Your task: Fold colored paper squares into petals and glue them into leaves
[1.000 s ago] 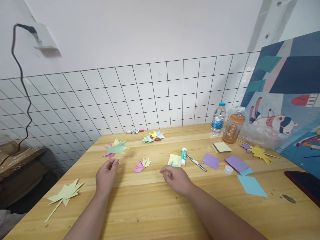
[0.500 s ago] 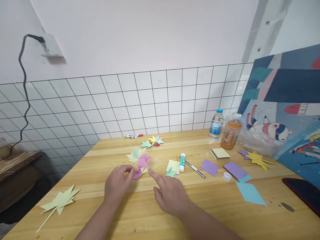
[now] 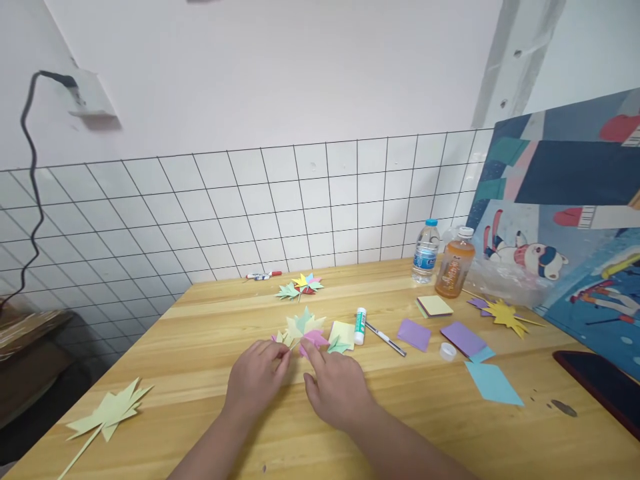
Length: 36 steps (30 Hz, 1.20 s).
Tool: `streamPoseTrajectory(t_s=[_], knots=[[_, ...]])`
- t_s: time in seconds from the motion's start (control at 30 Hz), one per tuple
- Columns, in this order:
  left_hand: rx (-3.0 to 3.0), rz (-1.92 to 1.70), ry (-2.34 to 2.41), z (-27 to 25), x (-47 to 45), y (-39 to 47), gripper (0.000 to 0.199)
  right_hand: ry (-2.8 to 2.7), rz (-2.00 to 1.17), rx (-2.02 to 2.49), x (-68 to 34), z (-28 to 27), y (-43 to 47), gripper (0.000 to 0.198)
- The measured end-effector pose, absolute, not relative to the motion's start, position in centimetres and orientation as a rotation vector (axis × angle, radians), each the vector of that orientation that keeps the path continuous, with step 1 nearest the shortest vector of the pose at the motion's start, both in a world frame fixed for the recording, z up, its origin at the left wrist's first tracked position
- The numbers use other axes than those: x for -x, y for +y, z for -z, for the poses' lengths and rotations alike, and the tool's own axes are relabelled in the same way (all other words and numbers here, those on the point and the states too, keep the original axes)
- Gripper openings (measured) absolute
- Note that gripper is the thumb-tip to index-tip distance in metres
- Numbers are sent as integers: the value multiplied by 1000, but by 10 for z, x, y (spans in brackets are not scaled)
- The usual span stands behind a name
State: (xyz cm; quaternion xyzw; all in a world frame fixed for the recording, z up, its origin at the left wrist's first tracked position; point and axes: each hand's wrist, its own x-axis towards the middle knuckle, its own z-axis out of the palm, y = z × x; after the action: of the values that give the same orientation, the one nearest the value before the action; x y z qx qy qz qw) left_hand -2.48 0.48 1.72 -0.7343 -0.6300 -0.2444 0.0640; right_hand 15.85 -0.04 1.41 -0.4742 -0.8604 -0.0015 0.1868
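Note:
A folded-paper leaf (image 3: 303,325) with pale green, cream and pink points is in front of me. My left hand (image 3: 256,375) is closed in a pinch at its near end, where a thin pale stem shows. My right hand (image 3: 341,387) lies beside it with the index finger stretched onto the pink points and the thumb apart. Just right of the leaf, a small green folded piece (image 3: 340,344) rests on a cream paper square (image 3: 343,329). A glue stick (image 3: 360,326) lies against that square.
Beyond are a multicoloured paper leaf (image 3: 301,285) and a marker (image 3: 264,275). A pale yellow leaf (image 3: 107,411) lies left. To the right are a pen (image 3: 385,339), purple paper (image 3: 414,335), a glue cap (image 3: 448,351), blue paper (image 3: 494,383), a water bottle (image 3: 426,252) and an amber drink bottle (image 3: 455,263).
The paper leaf has turned, its pink points swinging down toward my right hand. My left hand has moved right, closer to the right one, whose index finger now touches the leaf. The view has shifted slightly.

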Motion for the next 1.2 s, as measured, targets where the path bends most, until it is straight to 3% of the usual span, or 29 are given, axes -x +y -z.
streamPoseTrajectory(t_s=[1.2], knots=[[2281, 839, -1692, -15, 24, 3, 23, -2497, -81, 1347, -161, -21, 1, 52]])
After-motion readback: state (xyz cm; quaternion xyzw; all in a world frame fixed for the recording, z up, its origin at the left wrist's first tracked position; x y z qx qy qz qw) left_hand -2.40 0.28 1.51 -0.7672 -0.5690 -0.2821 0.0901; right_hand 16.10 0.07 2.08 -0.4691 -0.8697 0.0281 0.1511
